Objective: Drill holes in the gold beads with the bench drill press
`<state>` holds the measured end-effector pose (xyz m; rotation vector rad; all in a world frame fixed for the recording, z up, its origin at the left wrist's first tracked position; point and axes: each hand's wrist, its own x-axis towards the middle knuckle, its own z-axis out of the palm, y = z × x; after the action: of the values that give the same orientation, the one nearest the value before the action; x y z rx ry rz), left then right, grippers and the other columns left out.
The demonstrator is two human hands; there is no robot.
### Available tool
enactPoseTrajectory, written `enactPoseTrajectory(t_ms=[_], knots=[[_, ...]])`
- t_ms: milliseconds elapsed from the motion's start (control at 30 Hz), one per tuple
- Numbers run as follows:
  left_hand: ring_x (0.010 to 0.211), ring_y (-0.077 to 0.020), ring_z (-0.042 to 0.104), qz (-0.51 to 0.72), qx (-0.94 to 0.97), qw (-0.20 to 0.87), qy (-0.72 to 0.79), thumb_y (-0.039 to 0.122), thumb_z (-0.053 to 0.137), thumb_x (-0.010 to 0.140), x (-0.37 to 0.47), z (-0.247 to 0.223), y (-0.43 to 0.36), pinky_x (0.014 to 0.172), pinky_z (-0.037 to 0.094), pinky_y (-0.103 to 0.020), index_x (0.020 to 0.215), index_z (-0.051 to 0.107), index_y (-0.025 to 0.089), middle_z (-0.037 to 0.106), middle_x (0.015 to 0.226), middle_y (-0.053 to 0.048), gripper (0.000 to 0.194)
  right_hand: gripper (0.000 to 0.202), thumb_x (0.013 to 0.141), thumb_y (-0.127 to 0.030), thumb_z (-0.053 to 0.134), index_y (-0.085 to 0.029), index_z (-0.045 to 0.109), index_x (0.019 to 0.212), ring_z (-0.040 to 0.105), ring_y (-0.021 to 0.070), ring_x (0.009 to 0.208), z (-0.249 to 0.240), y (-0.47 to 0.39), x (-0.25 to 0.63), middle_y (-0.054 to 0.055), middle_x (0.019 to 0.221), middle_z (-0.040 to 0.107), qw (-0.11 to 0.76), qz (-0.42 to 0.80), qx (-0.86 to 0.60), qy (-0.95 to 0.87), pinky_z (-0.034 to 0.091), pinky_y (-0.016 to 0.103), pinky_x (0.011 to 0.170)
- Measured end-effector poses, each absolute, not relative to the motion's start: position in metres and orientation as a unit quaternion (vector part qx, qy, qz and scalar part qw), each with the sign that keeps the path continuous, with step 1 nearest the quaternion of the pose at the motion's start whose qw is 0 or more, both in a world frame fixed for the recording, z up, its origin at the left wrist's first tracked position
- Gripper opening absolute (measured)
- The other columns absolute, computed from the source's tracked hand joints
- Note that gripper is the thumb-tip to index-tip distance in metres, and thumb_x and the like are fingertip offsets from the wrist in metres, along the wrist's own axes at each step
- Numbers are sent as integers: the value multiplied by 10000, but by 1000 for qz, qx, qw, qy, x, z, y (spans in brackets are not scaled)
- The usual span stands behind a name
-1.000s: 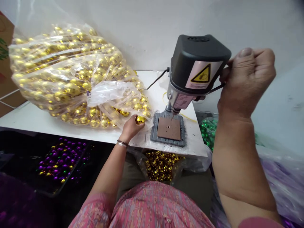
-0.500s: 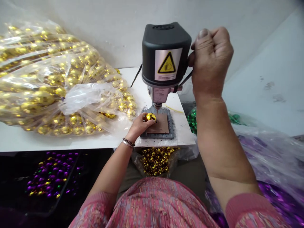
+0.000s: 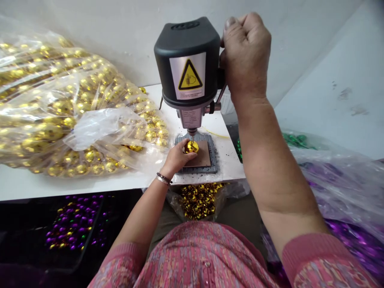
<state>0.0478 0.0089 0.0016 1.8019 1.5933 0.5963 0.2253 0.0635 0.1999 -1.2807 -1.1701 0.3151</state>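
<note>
A black drill press [image 3: 187, 64] with a yellow warning label stands on the white table. Below its chuck, my left hand [image 3: 177, 157] pinches a shiny gold ball [image 3: 191, 147] over the brown board [image 3: 202, 154] on the machine's grey base [image 3: 213, 160]. The thin bit comes down to the top of the ball; whether it has entered the ball cannot be made out. Raised at the right side of the motor housing, my right hand [image 3: 249, 56] is closed round the press's lever [image 3: 221, 94], whose gripped end is hidden by the fingers.
A big clear bag of gold balls [image 3: 99, 80] covers the table's left part [image 3: 18, 184]. Gold pieces lie in an open bag [image 3: 199, 202] below the front edge. Purple bags [image 3: 354, 240] and green balls [image 3: 295, 140] are at right, a dark tray of coloured beads [image 3: 75, 224] at lower left.
The gold ball has moved under the bit, which now meets its top. The view has shifted, so the press and my right hand appear further left and higher.
</note>
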Motion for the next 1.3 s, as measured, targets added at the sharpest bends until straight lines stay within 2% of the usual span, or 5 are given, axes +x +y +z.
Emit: enactPoseTrajectory(t_ms=[400,567,767,1100,1300], knots=[[1084,-273,717,246,681,354,592,254,833,767,55,-8,10,961,559,-356,1510,587,185,778,1192,-74,786,385,1029,-220,455,-187,276,689,344,-3,661,194,53,224,-79,660,351,660,132,-510,-536,359,129,718],[1074,-267,720,246,688,354,584,269,840,767,54,-12,7,925,558,-344,1502,595,203,782,1217,-71,777,198,1034,-239,450,-194,431,842,440,36,678,159,29,226,-30,790,456,725,24,-372,-578,484,200,763],[1020,-248,730,252,692,323,594,267,845,769,56,-15,2,903,558,-332,1485,614,226,783,1224,-65,754,266,1049,-412,460,-164,548,1086,435,-30,585,113,-8,220,-39,862,517,739,-25,-346,-577,367,151,574],[1027,-242,725,251,694,331,588,237,839,778,57,-19,4,906,558,-332,1497,600,227,777,1244,-73,758,212,1038,-381,487,-224,600,1125,571,36,730,73,-19,221,-22,844,546,724,-80,-401,-555,490,240,772],[1037,-252,734,250,695,329,588,252,844,772,56,-20,3,901,560,-329,1486,609,243,781,1241,-63,752,167,1032,-342,502,-218,590,1100,521,9,630,68,-20,219,-27,849,555,728,-99,-394,-552,443,209,666]])
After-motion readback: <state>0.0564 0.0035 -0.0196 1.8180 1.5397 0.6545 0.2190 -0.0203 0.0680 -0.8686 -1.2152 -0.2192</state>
